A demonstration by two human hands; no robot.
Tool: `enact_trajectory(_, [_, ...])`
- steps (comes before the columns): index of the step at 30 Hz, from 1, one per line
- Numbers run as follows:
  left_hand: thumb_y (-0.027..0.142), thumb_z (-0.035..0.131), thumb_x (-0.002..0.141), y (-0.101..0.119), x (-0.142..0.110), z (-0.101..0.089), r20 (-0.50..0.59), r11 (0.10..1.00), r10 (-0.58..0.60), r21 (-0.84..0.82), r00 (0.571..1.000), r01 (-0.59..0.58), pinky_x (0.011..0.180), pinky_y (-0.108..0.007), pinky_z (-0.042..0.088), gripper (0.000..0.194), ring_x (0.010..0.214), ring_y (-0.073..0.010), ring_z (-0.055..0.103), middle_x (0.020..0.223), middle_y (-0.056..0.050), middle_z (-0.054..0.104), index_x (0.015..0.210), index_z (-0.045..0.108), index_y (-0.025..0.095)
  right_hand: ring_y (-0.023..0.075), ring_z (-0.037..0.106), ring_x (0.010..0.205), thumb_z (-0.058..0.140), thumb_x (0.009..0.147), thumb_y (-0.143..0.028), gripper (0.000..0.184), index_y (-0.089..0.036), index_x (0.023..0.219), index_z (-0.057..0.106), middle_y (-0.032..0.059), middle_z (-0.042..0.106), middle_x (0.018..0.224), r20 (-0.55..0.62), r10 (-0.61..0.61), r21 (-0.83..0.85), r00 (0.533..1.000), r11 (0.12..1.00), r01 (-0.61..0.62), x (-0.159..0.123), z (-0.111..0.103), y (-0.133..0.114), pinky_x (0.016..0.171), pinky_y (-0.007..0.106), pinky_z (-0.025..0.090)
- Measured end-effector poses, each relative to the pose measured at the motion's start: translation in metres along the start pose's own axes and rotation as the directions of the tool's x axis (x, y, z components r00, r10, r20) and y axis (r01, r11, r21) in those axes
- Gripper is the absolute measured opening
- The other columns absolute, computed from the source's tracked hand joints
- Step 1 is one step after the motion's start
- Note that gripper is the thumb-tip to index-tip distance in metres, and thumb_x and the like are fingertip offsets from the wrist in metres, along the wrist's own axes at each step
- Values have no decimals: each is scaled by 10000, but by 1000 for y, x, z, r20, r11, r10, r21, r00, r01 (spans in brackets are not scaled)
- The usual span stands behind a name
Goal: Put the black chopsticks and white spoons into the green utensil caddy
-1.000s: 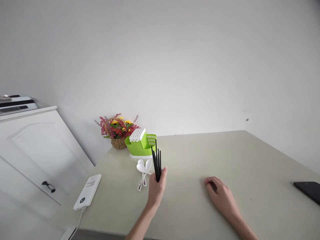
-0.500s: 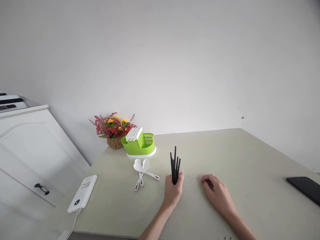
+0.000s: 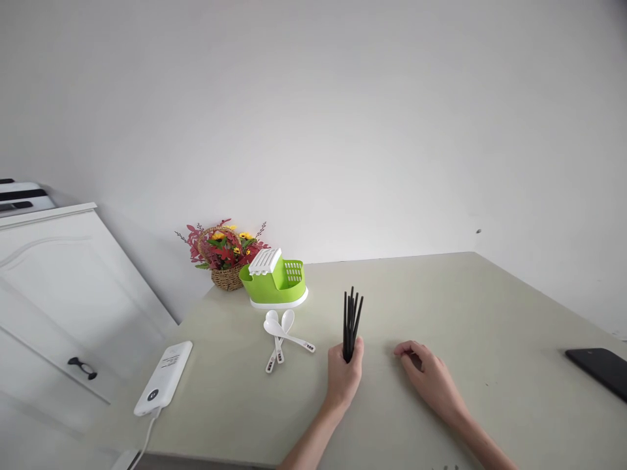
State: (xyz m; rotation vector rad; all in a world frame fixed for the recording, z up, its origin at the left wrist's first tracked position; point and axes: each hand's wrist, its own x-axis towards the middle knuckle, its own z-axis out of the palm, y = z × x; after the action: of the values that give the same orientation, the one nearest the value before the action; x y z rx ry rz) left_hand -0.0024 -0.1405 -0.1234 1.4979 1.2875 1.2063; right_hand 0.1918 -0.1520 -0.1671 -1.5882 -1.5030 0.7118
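Clasped in the closed left hand (image 3: pixel 343 377), black chopsticks (image 3: pixel 348 343) are held tips-up at lower centre. From left of centre, a green caddy (image 3: pixel 267 289) is seen, with white spoons (image 3: pixel 273 326) crossed below it. Right of centre, the half-open right hand (image 3: pixel 431 374) is rested on the table (image 3: pixel 392 300), apparently holding nothing. Sticks could be dropped if the fist were loosened, their tips being slightly splayed.

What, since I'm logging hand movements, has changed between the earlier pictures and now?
The left hand, gripping the black chopsticks throughout, has moved rightward, away from the white spoons and toward the right hand; one spoon's handle is now uncovered. Nothing was let go. The right hand, spoons and green holder stayed put.
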Motion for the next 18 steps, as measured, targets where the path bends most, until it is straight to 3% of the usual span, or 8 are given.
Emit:
enact_trajectory(3, [641, 500, 935, -1, -1, 0, 13, 1000, -1, 21, 1000, 1, 514, -282, 140, 586, 561, -89, 188, 592, 64, 183, 629, 203, 240, 224, 655, 805, 452, 940, -483, 298, -255, 951, 643, 54, 720, 928, 48, -11, 105, 999, 994, 6, 2, -6, -14, 689, 333, 490])
enact_trajectory(7, [661, 499, 933, 2, -2, 0, 64, 998, 14, 53, 998, -17, 526, -271, 159, 587, 572, -92, 220, 600, 59, 218, 621, 252, 230, 239, 661, 1046, 503, 961, -565, 368, -277, 1170, 599, 89, 676, 1217, 120, -174, 286, 977, 949, 134, -1, -20, -59, 739, 313, 523])
enact_trajectory(11, [642, 465, 959, 7, -3, 2, 113, 998, 26, 45, 993, -32, 542, -261, 185, 566, 581, -101, 265, 593, 54, 282, 605, 392, 205, 197, 668, 849, 501, 984, -581, 504, -309, 1407, 470, 26, 709, 975, 247, -249, 329, 936, 931, 161, -3, -26, -108, 837, 361, 540])
enact_trajectory(15, [590, 480, 965, 6, -3, 3, 120, 998, 18, 52, 993, -25, 543, -262, 185, 519, 579, -105, 264, 589, 53, 322, 624, 434, 202, 184, 654, 790, 513, 956, -648, 496, -257, 1254, 578, 71, 717, 1098, 205, -250, 385, 946, 909, 157, 2, -14, -132, 726, 321, 539])
enact_trajectory(18, [574, 487, 966, 4, -5, 1, 122, 999, 0, 52, 992, -6, 530, -266, 157, 498, 566, -102, 219, 589, 66, 259, 642, 345, 224, 165, 593, 677, 436, 956, -712, 518, -230, 979, 626, 63, 724, 937, 168, -194, 381, 966, 917, 118, 10, -3, -136, 630, 294, 488])
